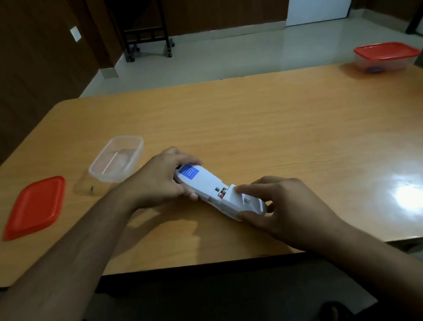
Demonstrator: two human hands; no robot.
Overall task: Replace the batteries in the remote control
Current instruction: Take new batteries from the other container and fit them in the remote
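Two hands share the work: your left hand (pixel 157 180) grips the remote (pixel 208 185) steady near the worktop's (pixel 282 128) front edge, so your right hand (pixel 279 205) fingers can pinch its battery cover (pixel 240 197).

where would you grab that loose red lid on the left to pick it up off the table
Take the red lid by its rim. It lies flat on the table, so there is nothing to wrap around; pinch one long edge, probably the near left one, which has bare table beside it. The open clear container stands apart past its far right corner, so coming from the person's side looks less crowded.
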